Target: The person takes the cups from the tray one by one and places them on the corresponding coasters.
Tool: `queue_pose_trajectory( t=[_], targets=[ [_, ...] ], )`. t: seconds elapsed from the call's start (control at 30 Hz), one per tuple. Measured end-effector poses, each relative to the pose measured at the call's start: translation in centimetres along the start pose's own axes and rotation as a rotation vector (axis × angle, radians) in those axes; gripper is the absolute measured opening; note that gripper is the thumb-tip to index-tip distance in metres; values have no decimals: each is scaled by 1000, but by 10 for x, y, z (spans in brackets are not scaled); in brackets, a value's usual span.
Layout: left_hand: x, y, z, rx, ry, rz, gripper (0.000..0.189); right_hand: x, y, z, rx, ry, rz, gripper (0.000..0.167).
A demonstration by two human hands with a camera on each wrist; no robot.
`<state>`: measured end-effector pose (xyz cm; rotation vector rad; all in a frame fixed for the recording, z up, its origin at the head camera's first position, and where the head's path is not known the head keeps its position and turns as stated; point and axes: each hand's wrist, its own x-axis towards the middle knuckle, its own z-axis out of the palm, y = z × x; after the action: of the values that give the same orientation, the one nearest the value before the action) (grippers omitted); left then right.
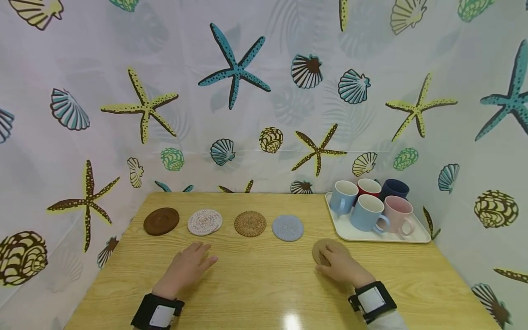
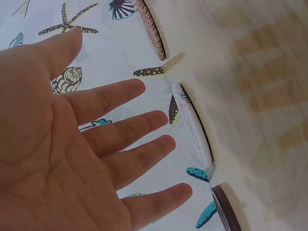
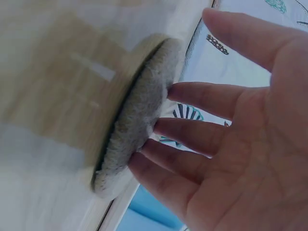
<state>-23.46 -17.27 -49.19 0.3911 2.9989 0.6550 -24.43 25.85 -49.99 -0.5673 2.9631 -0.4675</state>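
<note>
My right hand (image 1: 339, 265) touches a round tan coaster (image 1: 316, 251) lying on the table. In the right wrist view its fingertips (image 3: 166, 127) rest on the top of that coaster (image 3: 139, 115), fairly straight, with the thumb held apart. My left hand (image 1: 187, 268) hovers over the table, fingers spread, holding nothing. Beyond it lies a white speckled coaster (image 1: 205, 222). A dark brown coaster (image 1: 161, 221), a woven brown coaster (image 1: 250, 223) and a light blue coaster (image 1: 288, 228) complete the row further back.
A white tray (image 1: 348, 233) stands at the back right of the wooden table (image 1: 247, 284). It carries several mugs: light blue mugs (image 1: 367, 213), a pink mug (image 1: 398, 213), a red mug (image 1: 369, 186) and a navy mug (image 1: 393, 188). A patterned curtain (image 1: 247, 114) hangs behind.
</note>
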Motion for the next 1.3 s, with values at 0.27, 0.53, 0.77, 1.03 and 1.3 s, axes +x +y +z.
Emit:
queue_pose_trajectory(
  t=[0.27, 0.53, 0.77, 1.03, 1.3],
  targets=[
    [-1, 0, 2, -4, -10, -5, 53, 34, 6, 5, -31, 48, -106, 54],
    [-1, 2, 2, -4, -15, -13, 55, 59, 10, 6, -6, 17, -56, 62],
    [-1, 1, 4, -13, -24, -18, 54, 76, 14, 5, 9, -10, -15, 63],
    [-2, 2, 5, 11, -4, -1, 54, 88, 15, 8, -24, -20, -28, 63],
    [18, 25, 12, 22, -20, 49, 55, 93, 18, 11, -21, 17, -34, 63]
  ],
)
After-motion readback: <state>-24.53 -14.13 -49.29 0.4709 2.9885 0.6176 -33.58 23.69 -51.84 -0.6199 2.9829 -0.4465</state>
